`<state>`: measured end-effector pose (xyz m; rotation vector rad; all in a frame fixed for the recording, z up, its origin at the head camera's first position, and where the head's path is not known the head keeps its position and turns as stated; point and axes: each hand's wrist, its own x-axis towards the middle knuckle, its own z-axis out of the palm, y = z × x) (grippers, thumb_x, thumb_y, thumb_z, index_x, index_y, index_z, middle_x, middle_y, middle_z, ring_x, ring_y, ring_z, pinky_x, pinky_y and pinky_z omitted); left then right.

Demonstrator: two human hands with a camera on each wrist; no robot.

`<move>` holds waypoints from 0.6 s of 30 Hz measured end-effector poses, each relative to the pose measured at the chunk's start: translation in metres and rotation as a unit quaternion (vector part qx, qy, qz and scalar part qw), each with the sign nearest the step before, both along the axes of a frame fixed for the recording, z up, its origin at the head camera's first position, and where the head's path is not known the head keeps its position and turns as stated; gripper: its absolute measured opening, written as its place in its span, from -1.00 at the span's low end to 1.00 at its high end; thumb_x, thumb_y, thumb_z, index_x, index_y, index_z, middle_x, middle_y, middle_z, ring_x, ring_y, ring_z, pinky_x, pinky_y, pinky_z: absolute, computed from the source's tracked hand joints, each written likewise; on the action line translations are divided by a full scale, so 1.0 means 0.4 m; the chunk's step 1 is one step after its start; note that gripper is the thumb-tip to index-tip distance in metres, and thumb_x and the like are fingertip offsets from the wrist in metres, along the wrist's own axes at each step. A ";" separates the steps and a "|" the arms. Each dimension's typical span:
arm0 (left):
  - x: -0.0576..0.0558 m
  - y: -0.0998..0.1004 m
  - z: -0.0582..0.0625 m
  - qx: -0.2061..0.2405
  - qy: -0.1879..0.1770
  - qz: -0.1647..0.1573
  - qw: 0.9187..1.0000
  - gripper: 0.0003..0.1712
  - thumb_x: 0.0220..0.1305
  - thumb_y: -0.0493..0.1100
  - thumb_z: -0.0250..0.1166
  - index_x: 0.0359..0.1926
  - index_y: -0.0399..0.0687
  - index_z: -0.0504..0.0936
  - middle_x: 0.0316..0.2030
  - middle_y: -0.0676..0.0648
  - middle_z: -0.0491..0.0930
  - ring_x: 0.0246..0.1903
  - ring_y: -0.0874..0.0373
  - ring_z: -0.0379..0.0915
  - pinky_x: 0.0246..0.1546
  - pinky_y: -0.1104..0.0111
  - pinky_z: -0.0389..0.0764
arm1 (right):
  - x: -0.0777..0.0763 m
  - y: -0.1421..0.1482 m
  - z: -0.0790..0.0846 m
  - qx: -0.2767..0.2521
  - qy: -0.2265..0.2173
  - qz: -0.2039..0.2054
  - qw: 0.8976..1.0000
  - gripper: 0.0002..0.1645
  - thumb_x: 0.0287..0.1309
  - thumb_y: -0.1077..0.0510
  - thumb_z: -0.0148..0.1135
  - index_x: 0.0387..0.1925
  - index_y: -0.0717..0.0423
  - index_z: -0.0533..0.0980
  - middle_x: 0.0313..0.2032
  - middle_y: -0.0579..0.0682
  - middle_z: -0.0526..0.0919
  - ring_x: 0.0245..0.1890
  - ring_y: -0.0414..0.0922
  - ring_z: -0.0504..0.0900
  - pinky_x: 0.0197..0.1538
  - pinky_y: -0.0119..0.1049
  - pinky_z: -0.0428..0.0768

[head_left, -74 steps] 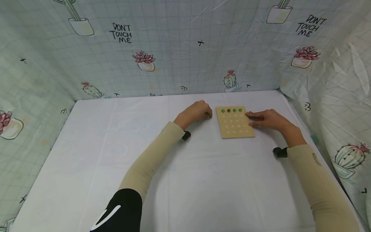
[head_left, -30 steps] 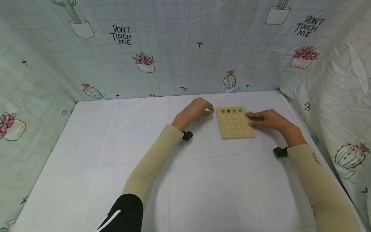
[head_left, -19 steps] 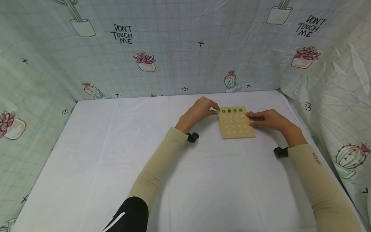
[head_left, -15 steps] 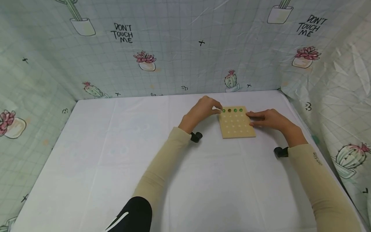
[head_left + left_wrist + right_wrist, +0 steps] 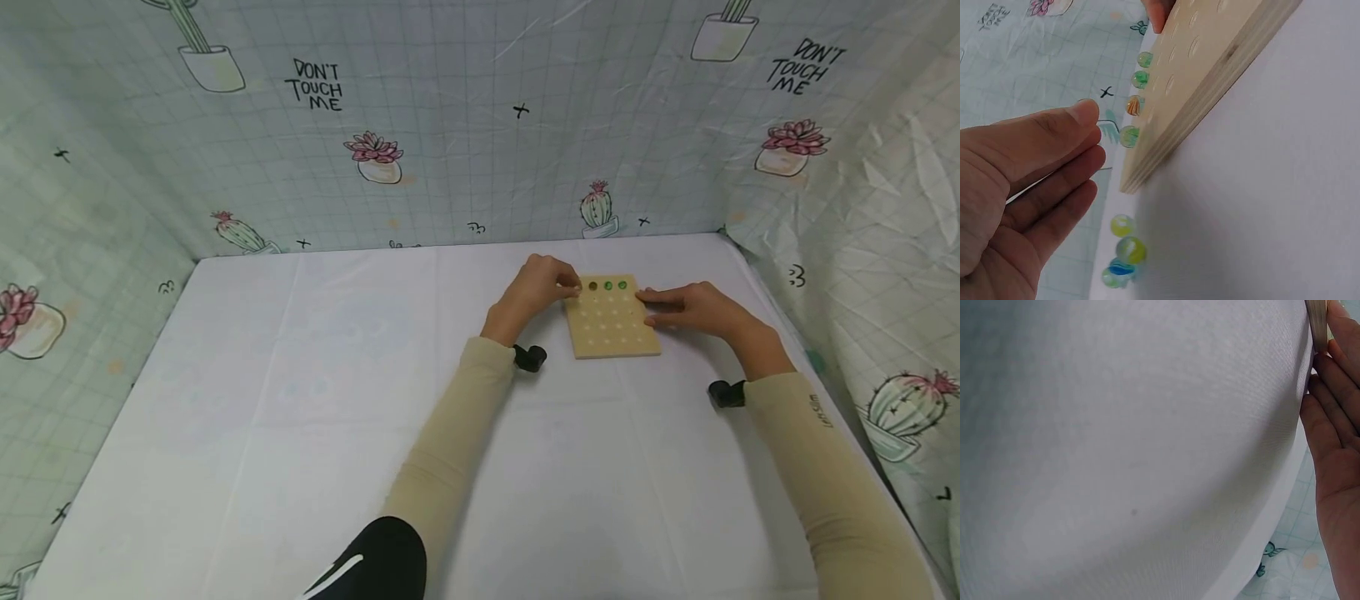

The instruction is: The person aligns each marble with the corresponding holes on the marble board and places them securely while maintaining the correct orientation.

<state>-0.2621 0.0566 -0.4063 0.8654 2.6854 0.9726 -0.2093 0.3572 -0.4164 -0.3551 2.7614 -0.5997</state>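
1. The square board of pale, bare plywood with rows of round hollows (image 5: 615, 329) lies flat on the white cloth-covered table (image 5: 337, 417), in the far part, right of centre from where the person sits
2. Done so far: the row farthest from the person looks full; the left wrist view shows four glass marbles seated there, a pale-green one nearest the corner (image 5: 1129, 136), an amber-and-brown striped one (image 5: 1135, 105), a bright-green one (image 5: 1140, 79) and a light yellow-green one (image 5: 1145, 59)
3. Left to do: the rows nearer the person show only bare hollows in the head view, so I judge the filling to be at an early stage, with most of the board to go
4. Loose stock: on the cloth, near the board's far left corner, the left wrist view shows a small cluster: a clear yellow-green marble (image 5: 1122, 225), a yellow-and-clear marble (image 5: 1130, 250), a blue-streaked marble (image 5: 1122, 267) and a pale-green marble (image 5: 1111, 277); these alone seem too few for the bare hollows
5. The bare left hand (image 5: 534, 287) is over the far left corner, thumb and fingertips drawn close together; whether a marble is hidden between them, or whether they touch the board, I cannot tell
6. The bare right hand (image 5: 697, 310) has its fingers nearly straight, thumb and forefinger parted against the board's right edge, apparently steadying it
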 end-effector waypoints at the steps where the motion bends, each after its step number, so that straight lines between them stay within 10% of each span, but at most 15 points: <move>1: 0.000 0.000 -0.008 0.012 -0.003 0.006 1.000 -0.86 0.30 -0.13 0.44 -0.15 0.00 0.83 -0.20 0.05 0.77 -0.13 0.26 0.60 -0.08 0.48 0.58 | -0.001 0.002 -0.002 0.000 0.002 0.001 1.000 -0.25 0.23 -0.19 0.40 0.39 -0.07 0.45 0.37 0.15 0.40 0.37 0.29 0.36 0.34 0.29 0.36; 8: 0.001 0.007 -0.037 0.061 -0.027 0.027 0.997 -0.89 0.25 -0.17 0.47 -0.19 -0.03 0.83 -0.26 0.06 0.77 -0.21 0.29 0.59 -0.10 0.49 0.57 | -0.002 0.002 -0.006 -0.006 0.000 -0.004 1.000 -0.24 0.24 -0.18 0.41 0.39 -0.07 0.44 0.38 0.14 0.39 0.39 0.28 0.34 0.37 0.29 0.33; 18: -0.002 0.042 -0.033 -0.021 -0.041 0.052 0.998 -0.89 0.30 -0.15 0.45 -0.16 0.02 0.81 -0.22 0.08 0.71 -0.16 0.26 0.53 -0.13 0.47 0.57 | -0.004 0.000 -0.005 -0.002 0.000 -0.005 1.000 -0.24 0.24 -0.20 0.40 0.40 -0.10 0.44 0.39 0.14 0.38 0.40 0.28 0.33 0.36 0.29 0.33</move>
